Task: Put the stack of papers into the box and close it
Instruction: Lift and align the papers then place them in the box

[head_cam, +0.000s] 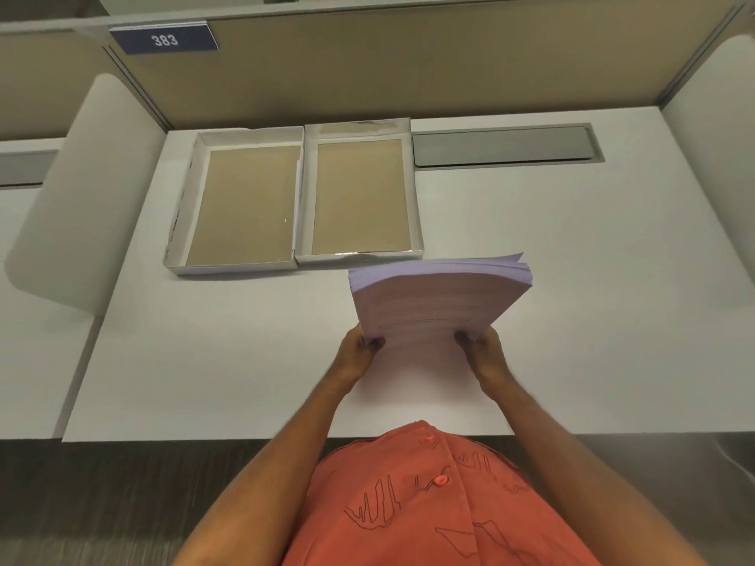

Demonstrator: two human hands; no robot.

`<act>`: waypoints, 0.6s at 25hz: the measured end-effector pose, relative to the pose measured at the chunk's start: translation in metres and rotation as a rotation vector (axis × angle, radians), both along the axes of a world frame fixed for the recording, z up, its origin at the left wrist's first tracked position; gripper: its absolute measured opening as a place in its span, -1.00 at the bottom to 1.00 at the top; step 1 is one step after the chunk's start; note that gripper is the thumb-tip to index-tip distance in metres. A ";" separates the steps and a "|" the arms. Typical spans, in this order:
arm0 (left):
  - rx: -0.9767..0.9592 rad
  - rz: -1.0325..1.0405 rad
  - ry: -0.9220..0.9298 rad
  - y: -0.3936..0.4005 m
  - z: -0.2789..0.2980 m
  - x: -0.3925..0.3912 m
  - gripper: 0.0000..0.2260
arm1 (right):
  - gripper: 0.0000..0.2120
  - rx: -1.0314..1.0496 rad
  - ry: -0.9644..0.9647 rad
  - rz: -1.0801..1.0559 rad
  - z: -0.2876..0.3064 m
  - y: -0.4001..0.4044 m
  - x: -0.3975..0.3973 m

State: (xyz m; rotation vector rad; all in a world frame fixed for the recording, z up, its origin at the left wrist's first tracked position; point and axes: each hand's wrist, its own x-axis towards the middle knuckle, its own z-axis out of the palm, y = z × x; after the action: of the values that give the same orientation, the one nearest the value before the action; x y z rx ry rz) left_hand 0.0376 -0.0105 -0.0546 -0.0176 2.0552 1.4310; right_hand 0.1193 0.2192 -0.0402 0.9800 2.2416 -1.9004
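Observation:
A thick stack of white papers (439, 298) is lifted off the desk, its far edge raised and sagging. My left hand (359, 353) grips its near left corner and my right hand (484, 351) grips its near right corner. Beyond the stack, two shallow white box halves with brown cardboard floors lie side by side, both empty: the wider left tray (186, 222) and the right tray (414, 198). Which one is the lid I cannot tell. The stack's far edge hovers just in front of the right tray's near wall.
The white desk (572, 320) ends at a tan partition wall (408, 67) with a label reading 383 (163, 39). A grey cable slot (506, 145) sits right of the trays. White side dividers stand at left (85, 189) and right (711, 116).

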 end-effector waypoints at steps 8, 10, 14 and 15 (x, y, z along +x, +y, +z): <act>0.132 0.178 0.180 -0.009 0.048 -0.086 -0.64 | -0.63 0.107 0.163 0.070 0.043 -0.008 -0.097; 0.213 0.284 0.216 -0.008 0.067 -0.131 -0.65 | -0.60 0.128 0.198 0.069 0.063 -0.010 -0.147; 0.210 0.398 0.161 0.000 0.083 -0.216 -0.76 | -0.54 0.107 0.142 0.026 0.078 -0.018 -0.241; 0.186 0.412 0.104 0.001 0.079 -0.232 -0.76 | -0.54 0.118 0.091 0.020 0.073 -0.020 -0.258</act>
State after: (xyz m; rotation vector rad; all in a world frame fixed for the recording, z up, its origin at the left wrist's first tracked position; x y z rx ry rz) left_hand -0.1942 -0.0092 0.0247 -0.3116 2.0724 1.9028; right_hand -0.1385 0.1994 0.0333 0.8983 2.4301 -1.8596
